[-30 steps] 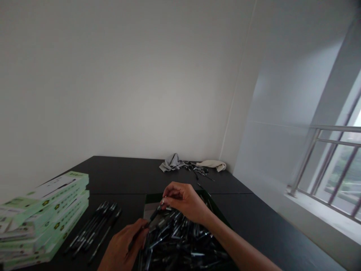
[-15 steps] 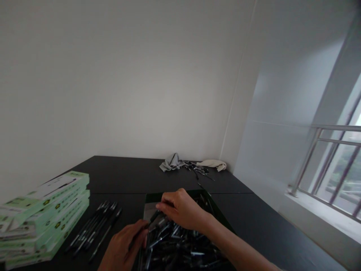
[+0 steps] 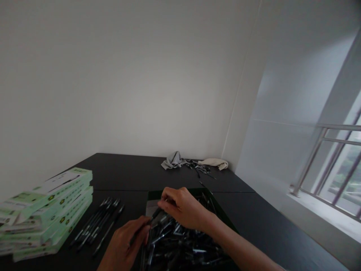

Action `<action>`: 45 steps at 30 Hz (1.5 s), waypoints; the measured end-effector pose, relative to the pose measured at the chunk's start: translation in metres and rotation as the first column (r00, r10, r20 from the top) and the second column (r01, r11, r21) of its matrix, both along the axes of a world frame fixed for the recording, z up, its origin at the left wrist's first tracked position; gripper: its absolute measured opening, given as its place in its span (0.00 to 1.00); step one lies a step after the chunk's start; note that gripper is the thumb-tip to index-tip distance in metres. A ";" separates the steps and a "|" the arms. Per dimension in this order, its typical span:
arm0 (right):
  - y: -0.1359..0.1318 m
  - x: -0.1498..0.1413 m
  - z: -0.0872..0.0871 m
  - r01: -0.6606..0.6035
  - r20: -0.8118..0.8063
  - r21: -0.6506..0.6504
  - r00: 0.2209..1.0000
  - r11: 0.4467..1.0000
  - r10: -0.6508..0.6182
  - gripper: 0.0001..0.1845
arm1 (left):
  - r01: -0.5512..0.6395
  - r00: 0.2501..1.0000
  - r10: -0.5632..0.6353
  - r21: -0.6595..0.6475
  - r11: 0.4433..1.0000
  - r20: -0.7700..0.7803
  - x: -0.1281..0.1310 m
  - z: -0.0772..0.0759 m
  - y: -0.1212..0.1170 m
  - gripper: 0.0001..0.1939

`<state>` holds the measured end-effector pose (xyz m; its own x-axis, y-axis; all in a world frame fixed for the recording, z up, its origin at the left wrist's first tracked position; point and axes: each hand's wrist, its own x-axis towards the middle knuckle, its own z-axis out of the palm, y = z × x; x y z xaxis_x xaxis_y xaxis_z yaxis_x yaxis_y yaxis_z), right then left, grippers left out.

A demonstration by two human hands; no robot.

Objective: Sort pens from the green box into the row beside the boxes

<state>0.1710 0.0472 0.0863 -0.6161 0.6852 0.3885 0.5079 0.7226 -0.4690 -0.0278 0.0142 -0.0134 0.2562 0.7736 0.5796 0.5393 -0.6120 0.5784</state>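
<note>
A dark pen (image 3: 155, 213) spans the small gap between my hands, over the left side of an open box (image 3: 156, 195) with a dark green rim. My left hand (image 3: 126, 241) pinches its lower end between thumb and fingers. At the other end, the curled fingers of my right hand (image 3: 180, 207) close on it; they hide that tip. Many loose black and clear pens (image 3: 180, 244) fill the box below my right wrist. To the left of my left hand, several pens (image 3: 98, 222) lie side by side on the black table (image 3: 124, 173).
Light green and white cartons (image 3: 50, 210) are stacked at the left. Toward the wall lie a grey cloth (image 3: 172, 160), a heap of pens or pen parts (image 3: 200, 166) and a cream cloth (image 3: 216, 163). A metal railing (image 3: 310, 158) stands by the window at the right.
The whole view has shifted slightly, with the scene moving a little right and up. Both hands keep their grip on the pen, nearly unchanged relative to the box.
</note>
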 end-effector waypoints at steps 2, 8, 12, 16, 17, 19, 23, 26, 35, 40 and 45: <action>-0.001 0.000 0.001 -0.012 0.000 -0.042 1.000 0.999 0.012 0.09 | 0.002 1.000 -0.002 -0.002 1.000 -0.007 -0.001 0.002 0.000 0.10; 0.001 -0.004 0.000 0.056 0.101 0.098 0.993 0.994 -0.066 0.22 | -0.055 0.998 0.054 0.068 0.996 0.020 -0.006 -0.005 0.003 0.10; 0.001 -0.002 0.000 0.046 0.013 -0.048 0.999 0.998 -0.045 0.17 | -0.074 0.997 0.072 0.089 0.993 0.021 -0.008 -0.006 0.004 0.10; 0.002 0.001 0.001 -0.060 -0.098 -0.266 0.995 0.962 0.035 0.08 | -0.074 0.997 0.074 0.078 0.994 0.011 -0.006 -0.003 0.003 0.09; 0.003 0.001 0.001 -0.056 -0.084 -0.254 0.996 0.966 0.035 0.08 | -0.068 0.998 0.068 0.075 0.995 0.003 -0.005 -0.003 0.003 0.09; 0.004 0.002 0.002 -0.021 -0.016 -0.134 1.000 0.991 0.019 0.14 | -0.056 0.998 0.057 0.073 0.996 -0.012 -0.004 -0.002 0.003 0.09; 0.005 0.003 0.006 0.030 0.048 0.030 0.998 0.999 -0.031 0.21 | -0.036 0.998 0.040 0.070 0.997 -0.054 -0.004 0.003 0.002 0.08; 0.002 0.005 0.007 0.018 0.025 0.002 1.000 1.000 -0.018 0.12 | -0.036 0.995 0.043 0.080 0.996 -0.087 -0.003 0.006 0.001 0.09; 0.001 0.003 0.002 0.080 0.117 -0.164 0.991 0.983 -0.061 0.18 | -0.096 0.981 0.145 0.322 0.942 -0.130 -0.013 -0.014 0.011 0.12; -0.007 0.005 0.008 -0.020 0.050 -0.051 0.998 0.999 0.022 0.15 | -0.062 0.986 0.098 0.250 0.966 -0.133 -0.008 -0.004 0.003 0.11; -0.006 0.001 0.003 0.063 0.049 -0.112 0.997 0.992 -0.058 0.18 | -0.078 0.997 0.076 0.091 0.993 0.020 -0.006 -0.003 0.001 0.10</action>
